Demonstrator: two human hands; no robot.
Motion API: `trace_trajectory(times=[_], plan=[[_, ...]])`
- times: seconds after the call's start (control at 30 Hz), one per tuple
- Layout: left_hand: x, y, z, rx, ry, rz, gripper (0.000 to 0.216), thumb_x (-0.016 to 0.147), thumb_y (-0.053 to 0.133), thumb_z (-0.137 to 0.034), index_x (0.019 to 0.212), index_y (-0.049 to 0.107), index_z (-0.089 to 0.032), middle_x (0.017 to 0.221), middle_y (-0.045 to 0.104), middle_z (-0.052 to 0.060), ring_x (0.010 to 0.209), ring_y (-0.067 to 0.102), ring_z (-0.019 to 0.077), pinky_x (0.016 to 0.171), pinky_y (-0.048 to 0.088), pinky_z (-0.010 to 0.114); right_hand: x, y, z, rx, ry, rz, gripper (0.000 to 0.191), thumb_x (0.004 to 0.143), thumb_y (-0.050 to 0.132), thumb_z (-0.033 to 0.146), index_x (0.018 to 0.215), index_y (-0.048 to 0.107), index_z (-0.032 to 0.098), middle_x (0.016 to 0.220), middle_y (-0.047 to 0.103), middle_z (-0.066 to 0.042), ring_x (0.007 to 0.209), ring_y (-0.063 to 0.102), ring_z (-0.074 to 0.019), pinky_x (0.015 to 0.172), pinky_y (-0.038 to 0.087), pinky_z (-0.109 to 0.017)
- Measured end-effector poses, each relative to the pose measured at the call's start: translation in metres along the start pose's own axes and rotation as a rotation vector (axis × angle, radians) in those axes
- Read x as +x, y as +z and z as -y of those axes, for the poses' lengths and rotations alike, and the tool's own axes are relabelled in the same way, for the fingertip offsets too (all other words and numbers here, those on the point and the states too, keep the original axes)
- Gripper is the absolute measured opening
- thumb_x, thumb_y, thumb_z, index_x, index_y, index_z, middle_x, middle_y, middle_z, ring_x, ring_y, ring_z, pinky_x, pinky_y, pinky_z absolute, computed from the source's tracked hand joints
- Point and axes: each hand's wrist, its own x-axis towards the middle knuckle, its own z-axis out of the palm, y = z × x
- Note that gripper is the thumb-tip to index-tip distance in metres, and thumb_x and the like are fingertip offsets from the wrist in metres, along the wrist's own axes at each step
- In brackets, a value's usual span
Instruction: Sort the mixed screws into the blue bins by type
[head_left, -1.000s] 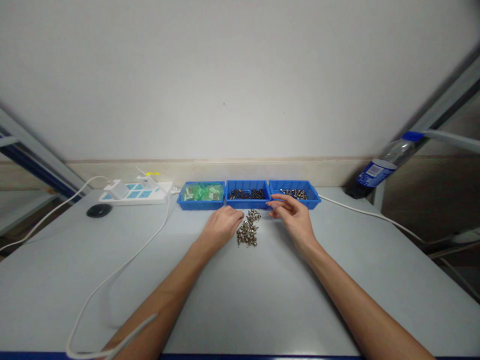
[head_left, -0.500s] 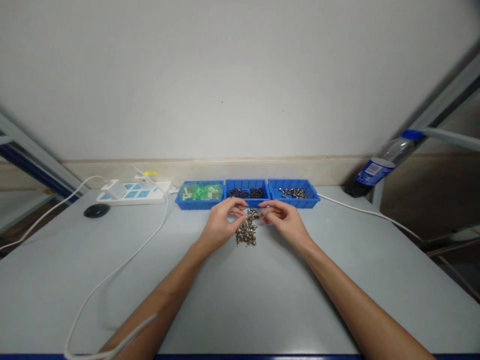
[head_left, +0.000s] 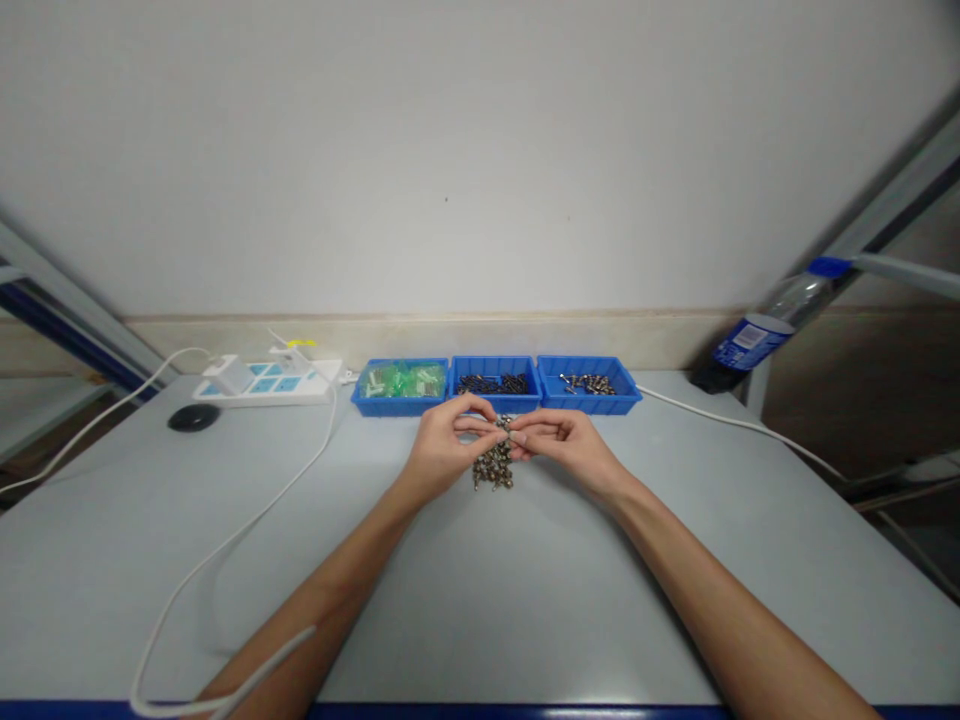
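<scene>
A pile of small metal screw-like parts (head_left: 493, 470) lies on the grey table, partly covered by my hands. Over its left side, my left hand (head_left: 448, 440) is closed, thumb and fingers bent toward a small piece that I cannot make out. My right hand (head_left: 564, 445) pinches from the other side, its fingertips meeting those of the left above the pile. Just behind the hands stands a blue bin (head_left: 495, 382) of dark screws. To its right, another blue bin (head_left: 589, 385) contains metal parts like those in the pile.
A third blue bin (head_left: 401, 388) on the left holds green and clear plastic bags. Farther left are a white power strip (head_left: 322, 385), a black round object (head_left: 193, 418) and a white cable (head_left: 255, 525) crossing the table. A blue-capped bottle (head_left: 754, 340) leans at the right.
My right hand has moved left and my hands have come together, so the fingertips now meet over the pile. The bins and pile look unchanged.
</scene>
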Motion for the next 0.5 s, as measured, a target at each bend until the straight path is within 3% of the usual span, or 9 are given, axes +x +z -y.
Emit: trace_trajectory(times=[0.17,0.3,0.4,0.5], plan=[[0.003,-0.011,0.002,0.165,0.053,0.094,0.019,0.082,0.072,-0.024,0.098,0.066,-0.015,0.098,0.073,0.007,0.085,0.074,0.0184,0.079,0.061,0.03,0.002,-0.006,-0.004,0.042,0.025,-0.075,0.032,0.066,0.085,0.038,0.086,0.075,0.015,0.074,0.076,-0.007,0.066,0.072,-0.0179,0.068,0.059,-0.032],[0.005,-0.025,0.011,0.558,0.221,0.321,0.022,0.089,0.062,-0.016,0.108,0.072,-0.02,0.108,0.075,0.006,0.102,0.069,0.0209,0.095,0.054,0.039,0.008,-0.013,-0.004,0.135,-0.118,-0.388,0.036,0.068,0.084,0.035,0.097,0.073,0.016,0.087,0.078,-0.009,0.082,0.075,-0.0216,0.084,0.059,-0.037],[0.006,-0.03,0.016,0.699,0.277,0.423,0.027,0.09,0.058,-0.012,0.11,0.073,-0.021,0.106,0.075,0.007,0.106,0.065,0.0213,0.093,0.053,0.039,0.011,-0.018,-0.002,0.198,-0.204,-0.563,0.049,0.069,0.082,0.032,0.114,0.068,0.018,0.109,0.075,-0.012,0.099,0.073,-0.0251,0.096,0.055,-0.042],[0.006,-0.031,0.019,0.782,0.289,0.441,0.026,0.089,0.057,-0.011,0.104,0.076,-0.021,0.1,0.075,0.007,0.098,0.067,0.0203,0.088,0.054,0.035,0.011,-0.02,0.0,0.192,-0.197,-0.586,0.05,0.071,0.08,0.032,0.118,0.066,0.02,0.117,0.072,-0.013,0.1,0.072,-0.0262,0.096,0.056,-0.043]])
